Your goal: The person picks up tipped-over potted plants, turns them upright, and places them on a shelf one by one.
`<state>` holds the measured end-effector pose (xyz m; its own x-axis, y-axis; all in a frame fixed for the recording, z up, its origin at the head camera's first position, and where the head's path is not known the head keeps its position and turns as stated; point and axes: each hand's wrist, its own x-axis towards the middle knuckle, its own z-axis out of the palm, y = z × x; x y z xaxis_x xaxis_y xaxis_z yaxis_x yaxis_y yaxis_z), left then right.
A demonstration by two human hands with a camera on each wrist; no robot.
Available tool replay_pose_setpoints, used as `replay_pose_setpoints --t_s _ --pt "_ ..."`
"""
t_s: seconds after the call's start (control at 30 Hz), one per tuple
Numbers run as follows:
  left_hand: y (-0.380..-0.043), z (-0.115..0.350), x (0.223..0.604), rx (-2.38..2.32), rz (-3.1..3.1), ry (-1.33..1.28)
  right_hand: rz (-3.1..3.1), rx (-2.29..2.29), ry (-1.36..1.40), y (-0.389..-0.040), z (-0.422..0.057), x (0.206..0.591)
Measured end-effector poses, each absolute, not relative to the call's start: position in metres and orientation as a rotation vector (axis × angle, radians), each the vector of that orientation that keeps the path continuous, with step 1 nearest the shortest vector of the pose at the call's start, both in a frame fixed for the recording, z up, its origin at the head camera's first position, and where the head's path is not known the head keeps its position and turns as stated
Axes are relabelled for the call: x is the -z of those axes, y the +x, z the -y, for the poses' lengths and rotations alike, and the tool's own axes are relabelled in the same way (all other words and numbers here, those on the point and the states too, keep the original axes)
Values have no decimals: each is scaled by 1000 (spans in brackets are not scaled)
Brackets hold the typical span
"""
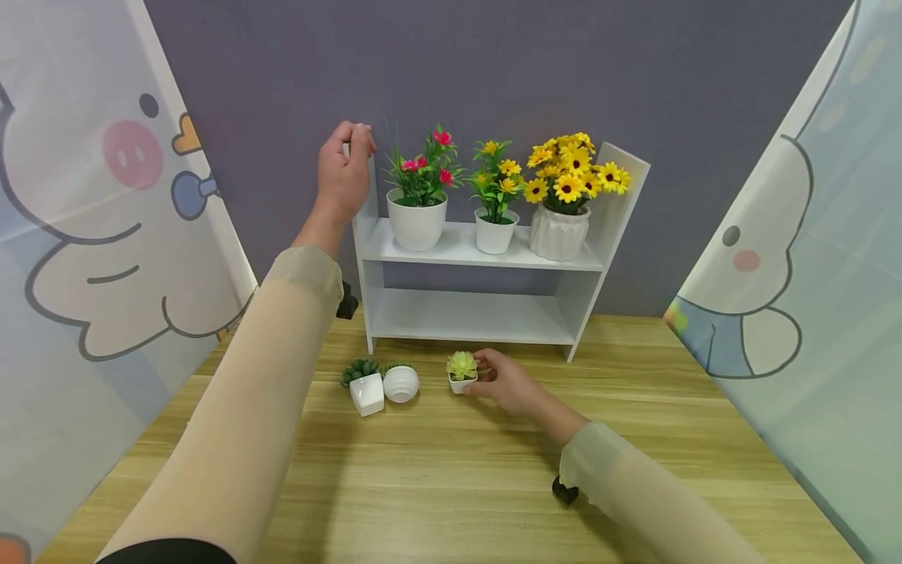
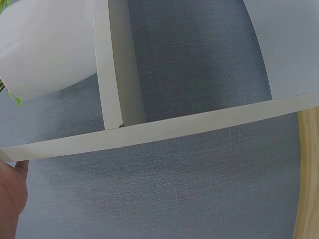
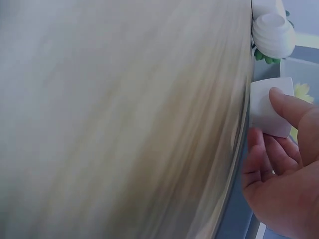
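At the upper left of the head view my left hand (image 1: 343,171) grips the top end of the left side panel of a white two-tier shelf (image 1: 472,313). The left wrist view has the thumb side of that hand (image 2: 11,191) against the panel's edge (image 2: 174,132). My right hand (image 1: 509,381) pinches a small potted succulent (image 1: 462,368), yellow-green in a square white pot, in front of the shelf. Seen from the right wrist, the thumb lies on the white pot (image 3: 269,107) and fingers are on its other side.
On the upper tier stand a pot with pink flowers (image 1: 417,223), a small pot with yellow flowers (image 1: 496,233) and a larger sunflower pot (image 1: 559,235). Left of my right hand, a square succulent pot (image 1: 368,394) and a round ribbed pot (image 1: 401,385) lie tipped on the wooden table (image 1: 451,486).
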<state>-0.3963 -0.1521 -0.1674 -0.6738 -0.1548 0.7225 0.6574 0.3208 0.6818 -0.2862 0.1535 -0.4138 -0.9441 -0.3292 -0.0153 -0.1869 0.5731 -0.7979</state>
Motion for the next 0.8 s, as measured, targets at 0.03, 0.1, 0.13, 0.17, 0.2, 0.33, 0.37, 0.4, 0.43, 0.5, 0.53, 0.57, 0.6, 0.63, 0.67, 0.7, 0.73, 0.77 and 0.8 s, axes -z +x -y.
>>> replay_pose_setpoints --t_s 0.03,0.1,0.13,0.17,0.2,0.33,0.37,0.4,0.43,0.5,0.53,0.57,0.6,0.63,0.67,0.7,0.73,0.77,0.8 --pt "-396 152 167 1429 1868 -444 -2645 1313 -439 -287 -157 413" --pt "-396 152 167 1429 1867 -441 -2651 1325 -451 -288 -164 411" --pt "-396 152 167 1429 1866 -441 -2655 1333 -464 -288 -168 410" --pt "-396 152 167 1427 1866 -442 -2663 1343 -469 -289 -171 409" --pt "-396 152 167 1429 1864 -442 -2672 1352 -475 -289 -175 407" --pt "-396 152 168 1425 1870 -441 -2658 1421 -481 -289 -189 402" --pt "-396 152 168 1427 1869 -439 -2657 1437 -462 -290 -192 401" --pt "-396 152 168 1429 1868 -440 -2654 1449 -452 -290 -196 400" --pt "-396 151 168 1429 1866 -441 -2644 1465 -436 -291 -200 400" --pt "-396 150 167 1438 1859 -446 -2639 1501 -396 -292 -209 399" --pt "-396 150 167 1441 1855 -447 -2637 1516 -377 -292 -213 398" --pt "-396 150 167 1446 1849 -451 -2630 1534 -367 -292 -217 397" --pt "-396 149 167 1449 1843 -455 -2624 1554 -355 -293 -221 396" --pt "-396 149 167 1451 1840 -454 -2626 1571 -336 -293 -225 395" --pt "-397 149 167 1455 1832 -455 -2623 1589 -325 -294 -228 394" --pt "-398 150 167 1458 1824 -454 -2623 1598 -323 -294 -232 393" --pt "-398 150 167 1459 1819 -452 -2626 1606 -319 -295 -235 392" --pt "-399 150 167 1464 1810 -453 -2630 1614 -314 -296 -238 392" --pt "-399 150 167 1463 1809 -451 -2638 1620 -305 -296 -241 391"
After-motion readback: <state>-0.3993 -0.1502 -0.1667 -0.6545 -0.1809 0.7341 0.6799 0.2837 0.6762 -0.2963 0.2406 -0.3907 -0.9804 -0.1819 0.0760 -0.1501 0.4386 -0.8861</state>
